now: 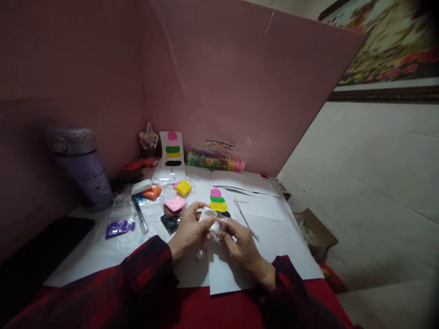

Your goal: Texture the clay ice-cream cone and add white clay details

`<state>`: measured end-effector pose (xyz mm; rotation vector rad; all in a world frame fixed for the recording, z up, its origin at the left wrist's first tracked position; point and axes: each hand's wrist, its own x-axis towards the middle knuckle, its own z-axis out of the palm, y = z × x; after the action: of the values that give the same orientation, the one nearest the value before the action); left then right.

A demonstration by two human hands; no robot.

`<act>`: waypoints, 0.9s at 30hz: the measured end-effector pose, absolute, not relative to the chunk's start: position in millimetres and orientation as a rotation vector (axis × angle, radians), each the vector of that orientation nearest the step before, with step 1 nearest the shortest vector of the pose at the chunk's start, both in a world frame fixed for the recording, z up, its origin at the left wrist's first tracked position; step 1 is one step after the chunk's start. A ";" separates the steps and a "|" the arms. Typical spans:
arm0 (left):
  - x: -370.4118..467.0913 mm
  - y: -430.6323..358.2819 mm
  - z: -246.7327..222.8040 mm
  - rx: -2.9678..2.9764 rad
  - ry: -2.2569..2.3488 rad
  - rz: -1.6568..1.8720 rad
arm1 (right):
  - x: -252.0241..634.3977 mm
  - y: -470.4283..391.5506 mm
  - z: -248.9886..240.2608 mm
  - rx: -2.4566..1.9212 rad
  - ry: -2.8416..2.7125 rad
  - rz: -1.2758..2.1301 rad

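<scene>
Between my hands is a small clear plastic bag with white modelling clay (215, 225) in it. My left hand (190, 228) pinches the bag from the left, thumb on top. The fingers of my right hand (243, 244) are closed on its right side. Beneath lies a white sheet of paper (226, 276) bearing a stacked clay picture (216, 199) in pink, green, yellow and black; my hands and the bag partly cover its black bottom. A thin metal modelling tool (245, 217) rests right of the picture. A small white scrap (199, 256) sits below my left hand.
Packs of pink (175, 204), yellow (183, 188), orange (151, 192), black (170, 223) and purple clay (120, 229) lie left, near a pen (139, 214). A purple bottle (84, 169) stands farther left. Behind are a propped coloured card (172, 155) and a colourful clear pack (216, 161).
</scene>
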<state>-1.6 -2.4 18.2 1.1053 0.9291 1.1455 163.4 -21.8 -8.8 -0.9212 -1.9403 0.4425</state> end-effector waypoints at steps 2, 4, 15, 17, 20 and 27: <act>0.6 -3.2 16.1 1.089 0.959 1.164 | 162.5 -21.7 -9.1 -0.931 -1.962 0.416; 3.5 -4.6 12.8 1.070 0.970 1.192 | 160.9 -22.7 -9.0 -0.956 -1.981 0.379; 10.9 -13.4 17.6 1.086 0.940 1.124 | 159.9 -28.7 -7.1 -1.138 -1.929 0.420; 8.7 -11.9 18.5 1.100 0.922 1.111 | 160.1 -28.1 -5.9 -1.147 -1.827 0.589; 5.7 -8.8 16.4 1.108 0.912 1.130 | 159.7 -28.0 -3.6 -1.140 -1.644 0.780; -0.2 -3.8 11.7 1.094 0.972 1.166 | 160.9 -26.2 -0.6 -1.137 -1.689 0.647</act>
<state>-0.2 -3.8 11.7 1.0940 0.9718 1.1664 160.9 -26.2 -0.6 -1.1368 -1.6895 0.6468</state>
